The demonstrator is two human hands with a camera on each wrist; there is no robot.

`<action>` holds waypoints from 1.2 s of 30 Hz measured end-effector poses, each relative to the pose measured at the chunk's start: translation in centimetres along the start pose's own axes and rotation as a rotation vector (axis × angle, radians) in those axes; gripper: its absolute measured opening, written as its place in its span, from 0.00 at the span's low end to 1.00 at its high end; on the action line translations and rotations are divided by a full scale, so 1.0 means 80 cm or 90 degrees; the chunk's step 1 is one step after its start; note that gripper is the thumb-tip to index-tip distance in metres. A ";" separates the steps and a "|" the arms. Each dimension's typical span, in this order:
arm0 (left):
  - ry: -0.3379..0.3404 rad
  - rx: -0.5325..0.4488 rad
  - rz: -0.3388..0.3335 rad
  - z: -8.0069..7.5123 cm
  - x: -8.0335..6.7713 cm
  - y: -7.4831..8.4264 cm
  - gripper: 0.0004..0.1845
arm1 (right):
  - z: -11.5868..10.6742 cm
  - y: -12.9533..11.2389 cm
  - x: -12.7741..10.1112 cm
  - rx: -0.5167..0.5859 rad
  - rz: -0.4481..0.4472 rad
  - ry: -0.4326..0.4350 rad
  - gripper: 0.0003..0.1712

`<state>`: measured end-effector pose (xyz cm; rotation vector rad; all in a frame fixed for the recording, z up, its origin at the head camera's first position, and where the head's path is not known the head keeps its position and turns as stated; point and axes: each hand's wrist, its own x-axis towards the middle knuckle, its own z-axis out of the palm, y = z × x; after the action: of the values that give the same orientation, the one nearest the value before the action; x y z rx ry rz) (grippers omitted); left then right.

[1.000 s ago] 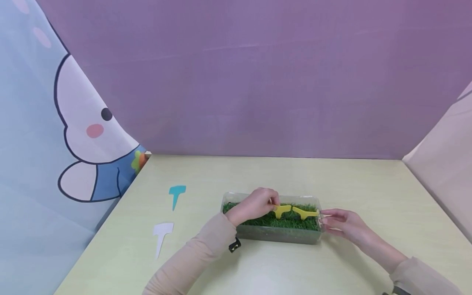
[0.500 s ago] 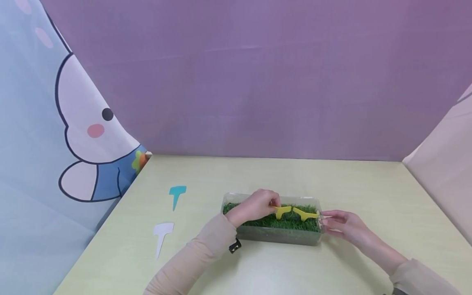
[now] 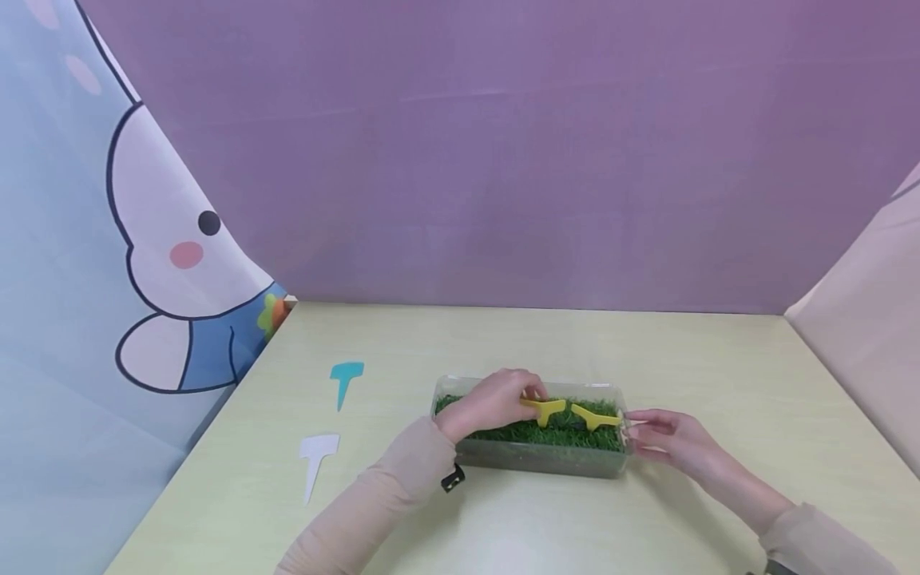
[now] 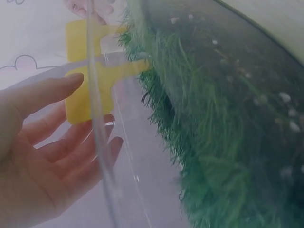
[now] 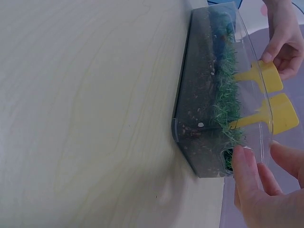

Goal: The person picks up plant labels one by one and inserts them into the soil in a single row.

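Observation:
A clear plastic planter box (image 3: 542,461) with green grass (image 3: 496,433) on top stands between the hands. Two yellow T-shaped plant labels stand side by side in the grass. My left hand (image 3: 496,399) reaches over the planter and pinches the left yellow label (image 4: 78,97), thumb on its near face and fingers behind. The other yellow label (image 5: 285,114) stands untouched nearer the right end. My right hand (image 3: 679,439) touches the planter's right end with fairly straight fingers, thumb tip beside the cutout in the end wall.
To the left on the pale wooden table (image 3: 402,335) lie a teal plant label (image 3: 346,375) and, nearer me, a white plant label (image 3: 316,455). A purple cloth (image 3: 532,160) hangs behind the table, and a blue cartoon-printed cloth (image 3: 65,319) on the left.
My left hand has shifted slightly left, and more of the left yellow label shows beside its fingers. The right hand and the planter stay in place.

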<state>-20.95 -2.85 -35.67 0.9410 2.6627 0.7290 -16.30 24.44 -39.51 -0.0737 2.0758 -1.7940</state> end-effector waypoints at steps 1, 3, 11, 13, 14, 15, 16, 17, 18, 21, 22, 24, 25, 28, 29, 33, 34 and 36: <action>0.001 0.005 0.000 -0.002 -0.001 0.000 0.11 | 0.000 0.000 0.000 0.001 0.000 0.000 0.31; 0.003 0.014 -0.003 -0.006 -0.005 -0.001 0.13 | 0.000 -0.001 0.000 0.001 0.001 0.000 0.31; 0.008 0.049 -0.024 -0.023 -0.021 -0.011 0.16 | -0.001 -0.005 0.001 -0.003 0.001 -0.001 0.31; 0.006 0.051 -0.034 -0.029 -0.026 -0.013 0.17 | -0.001 -0.006 0.001 -0.005 0.000 -0.001 0.31; 0.005 0.048 -0.037 -0.031 -0.029 -0.015 0.17 | -0.001 -0.007 0.001 -0.003 0.002 0.001 0.31; 0.004 0.047 -0.040 -0.034 -0.031 -0.016 0.17 | -0.001 -0.007 0.001 -0.004 0.002 0.001 0.31; 0.004 0.047 -0.043 -0.037 -0.034 -0.017 0.17 | -0.001 -0.008 0.001 -0.005 0.002 0.001 0.31; 0.004 0.047 -0.044 -0.039 -0.037 -0.019 0.17 | -0.002 -0.008 0.001 -0.006 0.003 0.001 0.31; 0.005 0.047 -0.044 -0.041 -0.039 -0.021 0.17 | -0.002 -0.008 0.001 -0.006 0.003 0.002 0.31; 0.010 0.049 -0.047 -0.048 -0.047 -0.026 0.17 | -0.002 -0.009 0.001 -0.005 0.006 0.003 0.31; 0.012 0.047 -0.048 -0.050 -0.050 -0.028 0.17 | -0.002 -0.009 0.002 -0.005 0.006 0.003 0.31; 0.015 0.043 -0.052 -0.053 -0.056 -0.033 0.16 | -0.002 -0.010 0.002 -0.004 0.008 0.003 0.32; 0.017 0.039 -0.055 -0.055 -0.059 -0.036 0.16 | -0.002 -0.010 0.002 -0.004 0.008 0.004 0.31; 0.023 0.024 -0.064 -0.060 -0.068 -0.043 0.16 | -0.002 -0.011 0.002 -0.005 0.010 0.005 0.31; 0.026 0.021 -0.068 -0.061 -0.070 -0.046 0.16 | -0.002 -0.011 0.003 -0.005 0.010 0.005 0.31; 0.042 0.010 -0.082 -0.066 -0.082 -0.055 0.15 | -0.002 -0.011 0.003 -0.006 0.011 0.007 0.31; 0.046 0.010 -0.085 -0.067 -0.085 -0.058 0.15 | -0.002 -0.011 0.003 -0.007 0.011 0.008 0.31; 0.056 0.012 -0.089 -0.069 -0.091 -0.063 0.14 | -0.002 -0.010 0.003 -0.008 0.011 0.008 0.31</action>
<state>-20.01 -12.95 -33.27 0.7338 2.7823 0.7305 -16.73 24.41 -38.75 -0.0474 2.0906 -1.7760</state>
